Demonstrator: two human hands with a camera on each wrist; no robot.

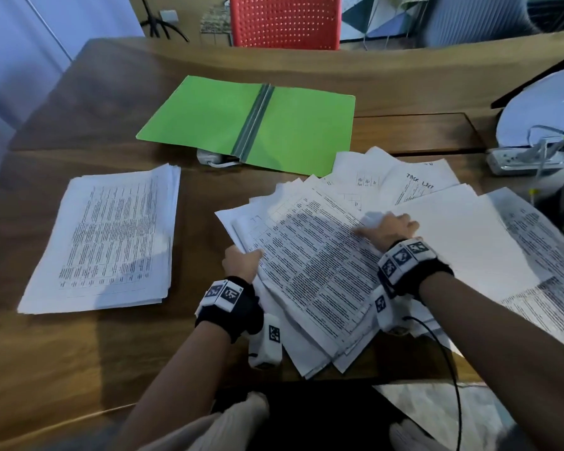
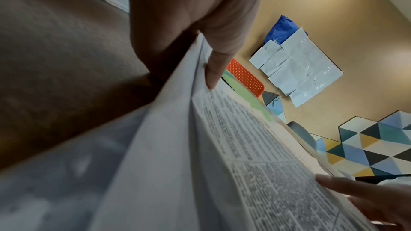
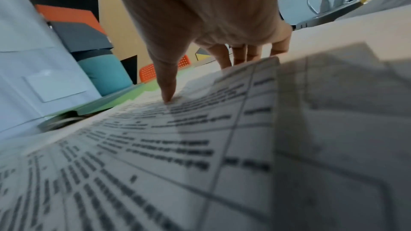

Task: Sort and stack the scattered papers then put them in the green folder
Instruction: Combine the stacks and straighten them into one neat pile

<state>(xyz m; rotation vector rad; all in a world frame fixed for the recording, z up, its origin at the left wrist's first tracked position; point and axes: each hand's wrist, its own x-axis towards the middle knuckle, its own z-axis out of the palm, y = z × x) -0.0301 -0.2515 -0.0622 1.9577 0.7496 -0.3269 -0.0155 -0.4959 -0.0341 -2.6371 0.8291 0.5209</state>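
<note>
Left hand, centre frame: thumb and fingers pinching printed sheet's left edge; right hand: fingers spread, pressing it. Green folder open above.

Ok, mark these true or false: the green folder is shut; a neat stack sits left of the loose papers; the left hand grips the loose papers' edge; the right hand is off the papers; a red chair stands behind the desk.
1. The green folder is shut. False: it lies open.
2. A neat stack sits left of the loose papers. True.
3. The left hand has a grip on the loose papers' edge. True.
4. The right hand is off the papers. False: it rests on them.
5. A red chair stands behind the desk. True.
</note>
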